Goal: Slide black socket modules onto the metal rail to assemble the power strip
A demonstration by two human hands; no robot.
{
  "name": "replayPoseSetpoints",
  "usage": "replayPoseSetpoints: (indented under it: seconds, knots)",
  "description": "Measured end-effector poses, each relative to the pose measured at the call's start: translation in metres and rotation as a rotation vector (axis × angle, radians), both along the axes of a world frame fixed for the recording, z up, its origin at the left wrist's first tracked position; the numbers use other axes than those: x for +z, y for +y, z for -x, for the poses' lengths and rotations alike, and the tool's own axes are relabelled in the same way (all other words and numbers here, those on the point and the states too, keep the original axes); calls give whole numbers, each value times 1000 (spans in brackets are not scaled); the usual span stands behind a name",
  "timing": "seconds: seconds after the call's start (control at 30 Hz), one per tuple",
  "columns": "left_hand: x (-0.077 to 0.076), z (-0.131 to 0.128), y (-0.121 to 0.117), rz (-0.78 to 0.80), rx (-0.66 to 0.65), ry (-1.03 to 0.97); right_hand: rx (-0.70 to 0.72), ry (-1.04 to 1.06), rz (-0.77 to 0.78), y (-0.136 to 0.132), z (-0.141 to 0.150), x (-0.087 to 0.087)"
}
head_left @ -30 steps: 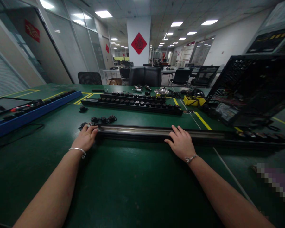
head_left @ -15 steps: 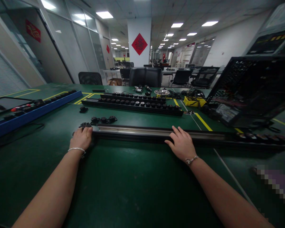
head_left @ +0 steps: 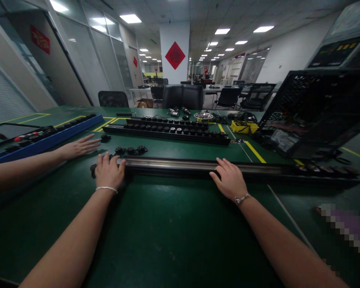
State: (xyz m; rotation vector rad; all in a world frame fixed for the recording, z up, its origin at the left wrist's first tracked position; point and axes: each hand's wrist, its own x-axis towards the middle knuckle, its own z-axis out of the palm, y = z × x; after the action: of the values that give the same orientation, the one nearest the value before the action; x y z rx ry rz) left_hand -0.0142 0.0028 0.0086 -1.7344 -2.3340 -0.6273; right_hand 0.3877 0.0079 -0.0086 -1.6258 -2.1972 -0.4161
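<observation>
Rail (head_left: 174, 165) partly hidden by left hand (head_left: 110, 172), grip unclear, right hand (head_left: 231, 180) with fingers (head_left: 225, 166) spread, co-worker's arm (head_left: 24, 170) cut off

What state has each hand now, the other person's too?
Left hand: open, at left end of black rail.
Right hand: open, on the rail.
Other person's hand: open, near small black part.

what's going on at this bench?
Someone has their left hand at the left end of a long black rail on a green table, and their right hand resting farther along it. Black parts sit at the rail's right end; a few loose ones lie behind it. Another person's hand is outstretched at left.
</observation>
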Motion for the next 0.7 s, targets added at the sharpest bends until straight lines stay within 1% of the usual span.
replayPoseSetpoints:
  seconds: [0.03, 0.1, 0.13, 0.2, 0.23, 0.3, 0.33, 0.37, 0.43, 0.5, 0.57, 0.7]
  knots:
    - [2, -14, -1, -25, -51, 34, 4, 9, 0, 0, 1, 0]
    - [3, -49, 0, -79, -281, 153, 23, 42, 0, 0, 1, 2]
    - [4, -67, 1, -76, -390, 186, 23, 68, -11, 0, -1, 4]
    - [3, -105, 5, -32, -536, 186, -24, 136, -66, 3, -11, 8]
    - [2, -122, 8, -10, -571, 162, -87, 178, -121, 5, -20, 10]
    - [-1, -148, 13, 31, -571, 106, -229, 234, -208, 9, -46, 13]
    - [-3, -157, 15, 44, -548, 91, -323, 268, -259, 10, -61, 14]
    - [-5, -163, 16, 43, -523, 88, -476, 327, -336, 11, -78, 13]
    - [-9, -167, 18, 27, -508, 100, -711, 449, -401, 11, -107, 11]
    - [-11, -166, 18, 8, -517, 117, -856, 565, -403, 9, -129, 7]
    - [-11, -164, 17, -5, -516, 130, -919, 622, -368, 8, -139, 3]
    - [-10, -164, 15, -22, -496, 153, -920, 570, -325, 8, -138, 2]
